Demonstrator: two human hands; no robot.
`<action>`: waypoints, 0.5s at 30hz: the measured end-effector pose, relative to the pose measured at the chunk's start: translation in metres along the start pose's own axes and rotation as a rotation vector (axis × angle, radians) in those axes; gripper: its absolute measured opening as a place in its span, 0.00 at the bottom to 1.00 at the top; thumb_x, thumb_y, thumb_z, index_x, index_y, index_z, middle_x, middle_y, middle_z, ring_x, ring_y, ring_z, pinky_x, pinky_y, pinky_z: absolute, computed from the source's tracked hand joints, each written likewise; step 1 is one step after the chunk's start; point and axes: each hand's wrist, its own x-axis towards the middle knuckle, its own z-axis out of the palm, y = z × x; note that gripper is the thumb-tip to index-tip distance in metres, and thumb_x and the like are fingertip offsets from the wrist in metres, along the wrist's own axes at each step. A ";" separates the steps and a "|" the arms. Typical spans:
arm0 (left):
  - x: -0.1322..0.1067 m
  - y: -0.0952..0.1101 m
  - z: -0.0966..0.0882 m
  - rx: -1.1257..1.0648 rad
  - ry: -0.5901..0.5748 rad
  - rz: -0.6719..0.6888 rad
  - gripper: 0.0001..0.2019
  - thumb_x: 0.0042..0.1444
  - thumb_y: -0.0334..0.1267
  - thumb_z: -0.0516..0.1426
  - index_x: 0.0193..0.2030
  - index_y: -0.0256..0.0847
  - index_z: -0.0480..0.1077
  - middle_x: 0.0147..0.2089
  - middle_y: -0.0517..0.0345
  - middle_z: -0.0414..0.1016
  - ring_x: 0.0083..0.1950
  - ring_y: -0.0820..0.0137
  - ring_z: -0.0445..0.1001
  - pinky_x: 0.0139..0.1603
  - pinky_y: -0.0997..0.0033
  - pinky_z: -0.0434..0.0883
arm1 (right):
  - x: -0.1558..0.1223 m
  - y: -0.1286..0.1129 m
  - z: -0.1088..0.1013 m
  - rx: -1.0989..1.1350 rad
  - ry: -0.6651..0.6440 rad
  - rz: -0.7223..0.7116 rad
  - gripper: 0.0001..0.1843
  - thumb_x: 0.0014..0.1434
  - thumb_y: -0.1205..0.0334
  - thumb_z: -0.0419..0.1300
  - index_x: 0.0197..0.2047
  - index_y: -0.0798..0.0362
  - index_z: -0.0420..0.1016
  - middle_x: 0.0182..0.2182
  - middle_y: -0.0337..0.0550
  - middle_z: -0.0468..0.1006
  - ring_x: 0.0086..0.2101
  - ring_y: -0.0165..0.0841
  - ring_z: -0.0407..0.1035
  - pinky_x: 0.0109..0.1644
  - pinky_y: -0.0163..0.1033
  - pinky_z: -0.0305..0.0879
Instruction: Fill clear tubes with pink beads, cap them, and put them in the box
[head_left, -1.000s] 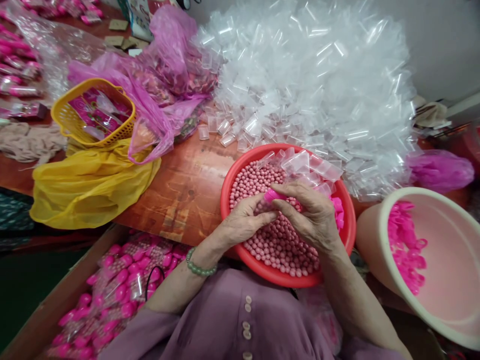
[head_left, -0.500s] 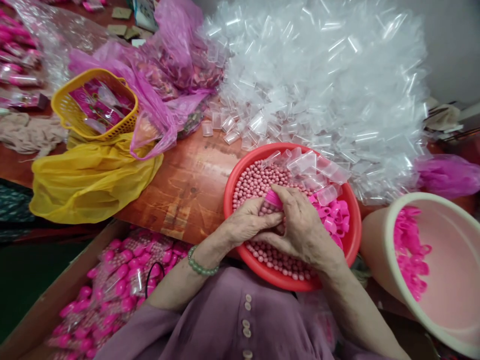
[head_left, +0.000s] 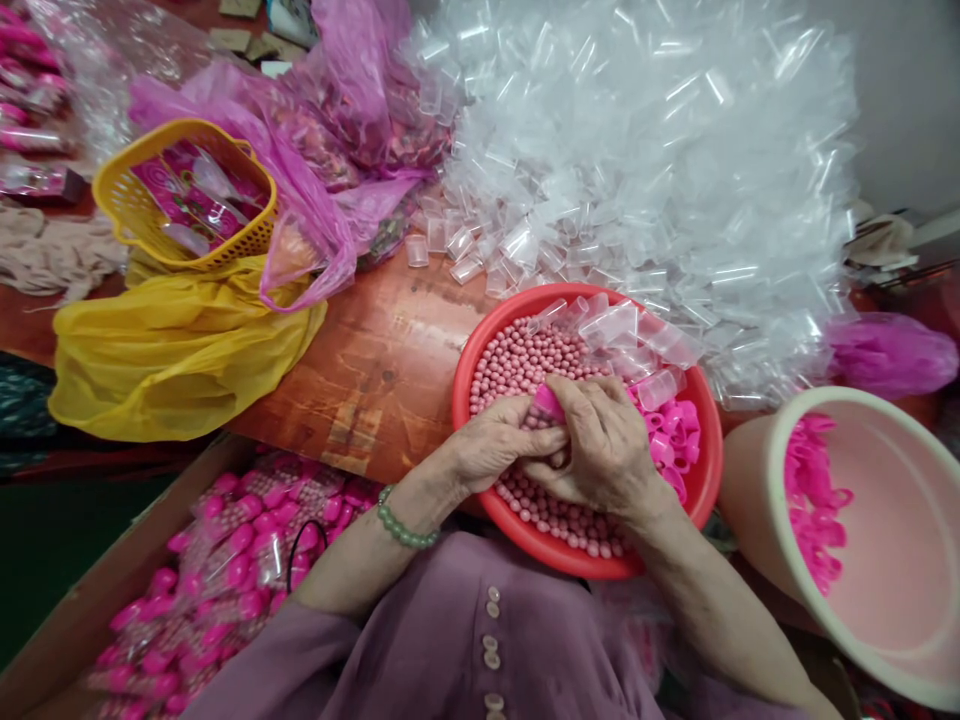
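Over a red basin (head_left: 463, 400), my two hands meet around a small clear tube of pink beads (head_left: 534, 420) topped by a bright pink cap (head_left: 549, 401). My left hand (head_left: 487, 445) pinches the tube from the left, a green bead bracelet on its wrist. My right hand (head_left: 609, 450) is closed over the cap and the tube's other side, its fingers hiding much of both. Loose pink beads (head_left: 517, 360) fill the basin's left and front. Clear empty tubes (head_left: 622, 325) lie at its back, and pink caps (head_left: 671, 445) are heaped at its right.
A big heap of clear tubes (head_left: 637, 150) covers the back table. At right stands a pale pink bucket (head_left: 780, 500) holding pink caps. A yellow basket (head_left: 112, 190), yellow bag (head_left: 180, 370) and purple bag (head_left: 360, 60) lie left. Below, a box holds capped bead tubes (head_left: 225, 570).
My right fingers have curled in more tightly around the cap and tube. My left hand keeps its pinch. The view has shifted slightly.
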 end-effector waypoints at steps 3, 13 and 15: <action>0.001 0.001 0.000 -0.003 0.004 0.012 0.23 0.38 0.50 0.72 0.25 0.33 0.69 0.22 0.62 0.68 0.25 0.79 0.64 0.26 0.78 0.61 | 0.000 -0.001 0.001 0.029 -0.012 0.019 0.41 0.57 0.52 0.57 0.68 0.61 0.50 0.41 0.57 0.77 0.38 0.47 0.72 0.45 0.54 0.68; 0.004 0.005 0.002 -0.059 0.070 0.060 0.27 0.46 0.64 0.63 0.28 0.37 0.75 0.27 0.52 0.77 0.31 0.68 0.76 0.31 0.72 0.70 | 0.000 0.000 0.000 0.222 -0.026 0.171 0.46 0.56 0.46 0.64 0.69 0.57 0.50 0.55 0.63 0.72 0.53 0.52 0.70 0.52 0.57 0.70; 0.006 0.007 0.003 -0.098 0.090 0.044 0.27 0.46 0.65 0.62 0.31 0.39 0.77 0.29 0.51 0.79 0.36 0.63 0.78 0.34 0.68 0.73 | -0.001 0.000 0.002 0.220 -0.015 0.164 0.43 0.56 0.47 0.64 0.67 0.57 0.54 0.51 0.61 0.75 0.49 0.50 0.72 0.50 0.55 0.72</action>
